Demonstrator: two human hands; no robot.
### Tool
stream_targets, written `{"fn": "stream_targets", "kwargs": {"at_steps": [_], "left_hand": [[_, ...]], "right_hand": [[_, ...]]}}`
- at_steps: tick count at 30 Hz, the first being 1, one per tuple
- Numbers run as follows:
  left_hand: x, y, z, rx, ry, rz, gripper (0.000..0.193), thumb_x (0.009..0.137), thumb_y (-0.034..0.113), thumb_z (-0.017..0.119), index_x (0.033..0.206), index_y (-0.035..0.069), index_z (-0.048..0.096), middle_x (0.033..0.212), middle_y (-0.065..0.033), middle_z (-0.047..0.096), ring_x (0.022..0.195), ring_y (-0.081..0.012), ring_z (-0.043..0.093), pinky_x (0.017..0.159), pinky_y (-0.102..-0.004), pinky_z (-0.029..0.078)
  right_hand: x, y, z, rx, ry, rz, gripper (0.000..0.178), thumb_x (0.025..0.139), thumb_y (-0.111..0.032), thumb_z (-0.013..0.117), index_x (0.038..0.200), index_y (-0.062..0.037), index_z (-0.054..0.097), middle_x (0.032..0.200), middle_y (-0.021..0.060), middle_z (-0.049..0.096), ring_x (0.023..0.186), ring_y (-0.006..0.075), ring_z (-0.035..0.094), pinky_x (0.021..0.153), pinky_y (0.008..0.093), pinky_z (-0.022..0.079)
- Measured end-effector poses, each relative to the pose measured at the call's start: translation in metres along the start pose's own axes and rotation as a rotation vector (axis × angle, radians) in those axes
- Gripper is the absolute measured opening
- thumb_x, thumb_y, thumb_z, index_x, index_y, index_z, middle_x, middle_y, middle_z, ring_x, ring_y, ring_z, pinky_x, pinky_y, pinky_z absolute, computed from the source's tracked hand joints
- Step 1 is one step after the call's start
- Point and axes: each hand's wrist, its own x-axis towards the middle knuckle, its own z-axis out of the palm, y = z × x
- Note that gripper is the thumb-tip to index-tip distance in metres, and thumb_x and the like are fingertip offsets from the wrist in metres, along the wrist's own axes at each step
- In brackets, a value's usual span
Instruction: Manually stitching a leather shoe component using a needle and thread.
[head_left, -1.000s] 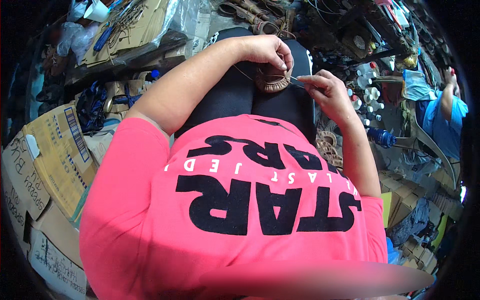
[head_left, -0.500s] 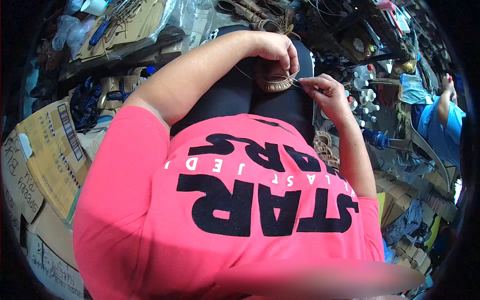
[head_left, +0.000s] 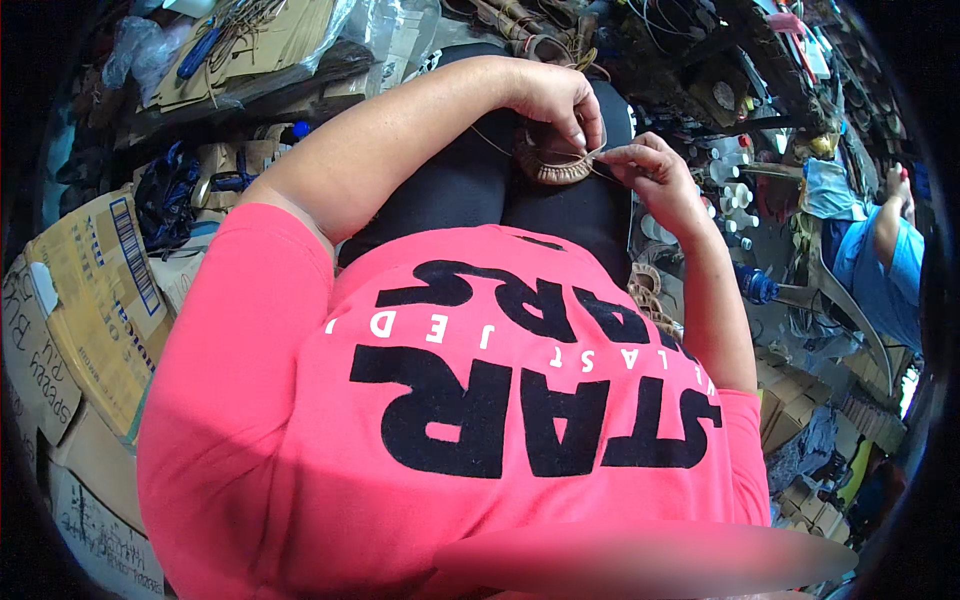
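A brown leather moccasin-style shoe [head_left: 556,172] with a gathered, puckered toe rests over my dark-clad thighs. My left hand [head_left: 563,103] bends over it from the far side, thumb and fingers pinching its rim. From the right, my right hand [head_left: 658,178] meets the same rim, its fingertips pressed together around a thin pale thread [head_left: 577,154]. The thread crosses the shoe's opening, and a loose length trails to the left over my leg. Whether a needle is also between the right fingertips is too small to tell.
Several white bottles [head_left: 738,192] stand beyond my right hand. More brown shoes [head_left: 545,46] lie ahead. At left are a cardboard box [head_left: 95,290] and a blue-handled tool [head_left: 200,50] on cardboard sheets. Another person in blue [head_left: 880,255] sits at far right.
My right fingertips have moved slightly up and in, against the shoe's rim. A thin tool-like tip seen between them before no longer shows. My left hand still grips the shoe.
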Motion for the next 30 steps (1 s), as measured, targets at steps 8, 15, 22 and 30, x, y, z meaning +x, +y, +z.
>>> {"fn": "stream_targets", "kwargs": {"at_steps": [8, 15, 22, 30], "left_hand": [[0.001, -0.003, 0.003, 0.089, 0.046, 0.022, 0.024, 0.069, 0.009, 0.073, 0.093, 0.007, 0.071, 0.090, -0.0053, 0.067, 0.087, -0.0169, 0.058, 0.080, -0.0296, 0.045], [-0.018, 0.017, 0.019, 0.338, 0.378, -0.066, 0.026, 0.067, 0.012, 0.072, 0.092, 0.006, 0.067, 0.093, -0.0085, 0.060, 0.093, -0.0237, 0.058, 0.081, -0.0326, 0.046], [-0.122, 0.023, 0.032, 0.545, 0.584, -0.111, 0.027, 0.070, -0.012, 0.045, 0.090, 0.003, 0.057, 0.098, -0.0137, 0.050, 0.098, -0.0323, 0.052, 0.087, -0.0362, 0.043], [-0.117, 0.048, 0.045, 0.519, 0.937, -0.058, 0.015, 0.077, -0.002, 0.061, 0.091, 0.004, 0.064, 0.084, -0.0082, 0.057, 0.078, -0.0193, 0.059, 0.072, -0.0281, 0.047]], "right_hand": [[0.011, 0.022, -0.009, 0.180, -0.135, 0.075, 0.022, 0.081, 0.001, 0.061, 0.099, -0.0076, 0.069, 0.090, 0.0011, 0.055, 0.089, 0.0100, 0.053, 0.081, 0.0236, 0.042], [0.009, -0.003, 0.020, 0.010, 0.095, -0.009, 0.012, 0.079, -0.003, 0.067, 0.091, -0.0029, 0.067, 0.084, 0.0015, 0.058, 0.081, 0.0099, 0.054, 0.073, 0.0231, 0.043], [-0.006, -0.010, 0.014, -0.036, 0.069, 0.013, 0.024, 0.078, 0.002, 0.063, 0.100, -0.0059, 0.067, 0.079, 0.0023, 0.053, 0.078, 0.0106, 0.053, 0.073, 0.0235, 0.042], [-0.026, -0.015, 0.040, -0.452, 0.225, -0.109, 0.032, 0.078, -0.009, 0.062, 0.109, -0.0191, 0.065, 0.078, 0.0067, 0.055, 0.075, 0.0259, 0.054, 0.073, 0.0382, 0.038]]}}
